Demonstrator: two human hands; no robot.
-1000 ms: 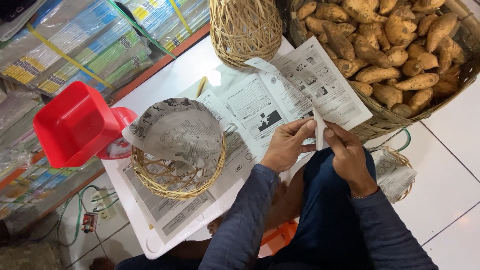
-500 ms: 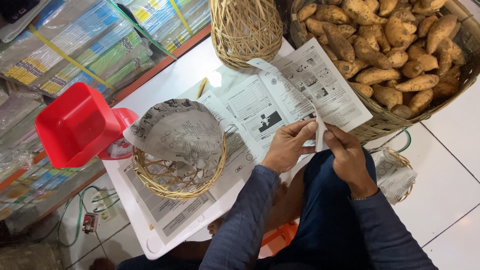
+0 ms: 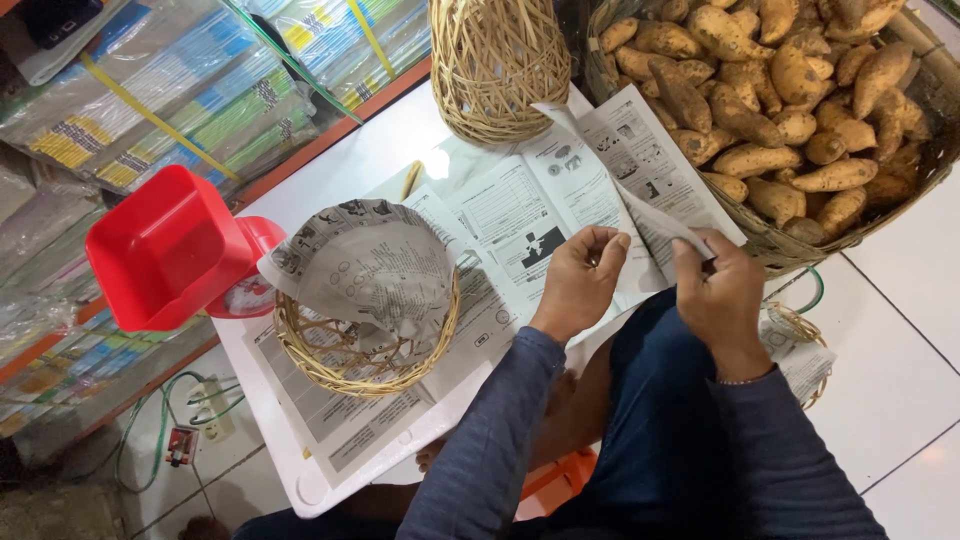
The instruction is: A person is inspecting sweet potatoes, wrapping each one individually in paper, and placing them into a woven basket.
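Note:
My left hand (image 3: 580, 280) and my right hand (image 3: 715, 290) both pinch the near edge of a printed paper sheet (image 3: 640, 160). The sheet lifts off a stack of similar printed pages (image 3: 500, 225) lying on a white low table (image 3: 330, 175). Its far corner stands curled up near the tall woven basket (image 3: 497, 62). To the left, a shallow woven basket (image 3: 365, 340) rests on the table, lined with a folded printed sheet (image 3: 370, 265). Dark blue sleeves cover both my arms.
A large basket (image 3: 900, 190) heaped with sweet potatoes (image 3: 780, 90) stands at the right. A red scale with its pan (image 3: 165, 250) sits at the table's left edge. Wrapped bundles of books (image 3: 150, 110) line the left wall. Another small paper-lined basket (image 3: 800, 345) lies on white floor tiles.
The sheet between my hands has been pulled up and further right, and my right hand has shifted along its edge. The baskets and scale have not moved.

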